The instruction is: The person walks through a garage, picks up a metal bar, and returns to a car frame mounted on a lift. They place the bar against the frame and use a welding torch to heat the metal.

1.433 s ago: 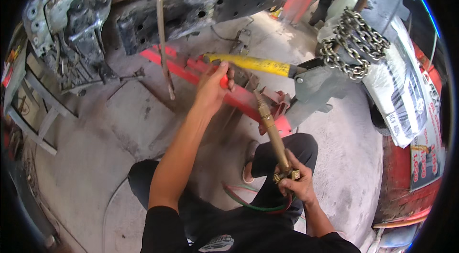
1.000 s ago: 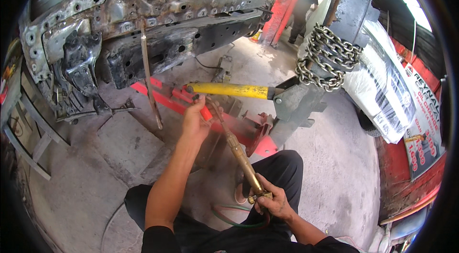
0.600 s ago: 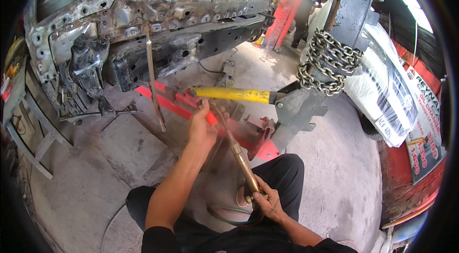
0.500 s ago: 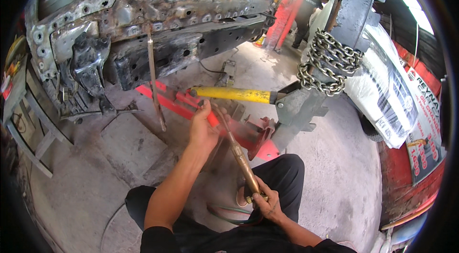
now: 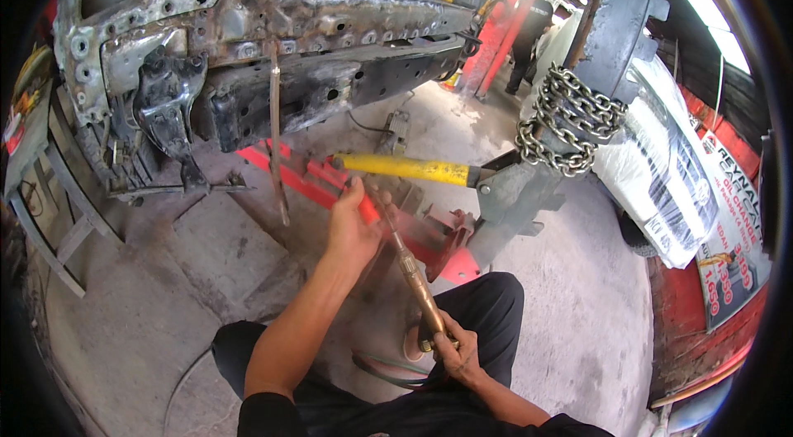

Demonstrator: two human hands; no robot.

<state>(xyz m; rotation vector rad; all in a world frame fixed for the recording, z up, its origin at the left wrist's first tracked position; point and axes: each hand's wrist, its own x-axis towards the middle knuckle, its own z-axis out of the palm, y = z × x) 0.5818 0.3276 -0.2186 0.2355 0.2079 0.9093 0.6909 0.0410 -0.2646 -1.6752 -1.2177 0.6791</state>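
My right hand (image 5: 453,346) grips the back end of a brass cutting torch (image 5: 413,276) whose thin pipe slants up and to the left. My left hand (image 5: 353,220) is closed around the front part of the torch pipe, close to the red steel beam (image 5: 289,181) on the floor. A yellow bar (image 5: 405,168) lies just beyond my left hand and runs right into a grey metal bracket (image 5: 512,193). Above stands the rusty, stripped car body frame (image 5: 314,49). Green and red hoses (image 5: 388,367) trail from the torch beside my knee.
A heavy chain (image 5: 570,127) hangs wrapped around a dark post at the right. White sacks (image 5: 661,177) lean against a red wall. A thin metal strip (image 5: 277,140) hangs from the car frame. Another person (image 5: 533,20) stands far back. The floor is bare concrete (image 5: 149,288).
The view has tilted up, showing more of the car frame. My left hand shifted along the red beam and now holds the torch pipe; my right hand stays on the torch handle.
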